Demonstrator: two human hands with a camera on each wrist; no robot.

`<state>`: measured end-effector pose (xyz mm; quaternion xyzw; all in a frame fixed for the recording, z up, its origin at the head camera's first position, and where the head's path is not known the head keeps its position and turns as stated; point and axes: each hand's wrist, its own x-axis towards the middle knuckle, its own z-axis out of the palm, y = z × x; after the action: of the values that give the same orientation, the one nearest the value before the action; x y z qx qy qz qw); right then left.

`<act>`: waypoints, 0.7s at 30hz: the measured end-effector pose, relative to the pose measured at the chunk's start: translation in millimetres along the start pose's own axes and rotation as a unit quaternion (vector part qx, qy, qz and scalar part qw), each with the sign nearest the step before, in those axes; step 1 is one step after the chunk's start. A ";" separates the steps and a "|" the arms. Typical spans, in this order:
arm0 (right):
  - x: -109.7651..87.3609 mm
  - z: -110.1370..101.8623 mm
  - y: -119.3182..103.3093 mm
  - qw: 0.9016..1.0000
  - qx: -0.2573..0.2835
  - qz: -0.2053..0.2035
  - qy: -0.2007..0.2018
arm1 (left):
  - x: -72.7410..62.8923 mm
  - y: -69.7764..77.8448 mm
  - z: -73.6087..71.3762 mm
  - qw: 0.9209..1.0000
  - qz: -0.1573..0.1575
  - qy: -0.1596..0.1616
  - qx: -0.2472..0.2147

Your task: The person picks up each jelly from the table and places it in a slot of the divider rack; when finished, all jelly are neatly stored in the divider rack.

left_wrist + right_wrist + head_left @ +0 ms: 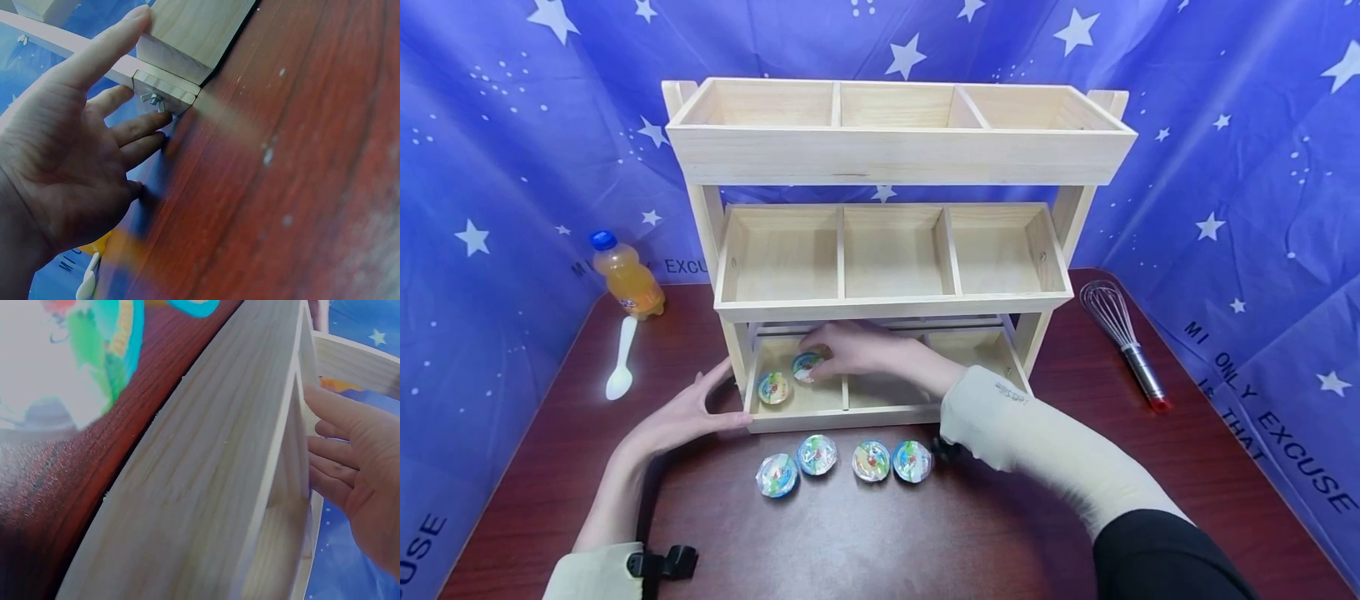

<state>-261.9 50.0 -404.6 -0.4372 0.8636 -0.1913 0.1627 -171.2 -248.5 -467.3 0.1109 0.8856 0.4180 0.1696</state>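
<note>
My right hand (859, 348) reaches into the left compartment of the bottom tray (880, 415) of a wooden three-tier rack. Its thumb and fingers hold a small blue-lidded cup (803, 367); in the right wrist view the tray board hides that cup. Another small cup with a printed foil lid (773, 388) sits in front of it in the same compartment. My left hand (681, 417) is at the tray's left end, thumb at the front corner. In the left wrist view its fingers extend beside the rack leg and a wing nut (154, 99).
Several foil-lidded cups (871, 462) stand on the dark red table before the rack. To the left are an orange drink bottle (631, 279) and a white spoon (621, 367). At right lies a whisk (1127, 346). The middle tray (895, 307) and top tray (902, 154) overhang the bottom one.
</note>
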 end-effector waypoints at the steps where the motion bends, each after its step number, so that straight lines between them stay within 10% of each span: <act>1: -2.9 -1.1 0.4 1.000 0.006 -0.001 0.005 | 0.0 0.1 0.0 1.000 -0.001 0.000 0.000; 9: -33.2 -2.5 2.5 0.994 0.055 0.032 0.083 | -0.9 0.6 -1.2 1.000 0.000 0.000 -0.003; 21: -79.6 20.3 7.1 0.957 0.141 0.028 0.253 | 2.0 -0.6 0.9 1.000 0.004 0.001 -0.009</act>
<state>-212.7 115.1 -416.7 -0.3226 0.8527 -0.4109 0.0039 -172.7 -247.6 -468.7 0.1127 0.8815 0.4267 0.1678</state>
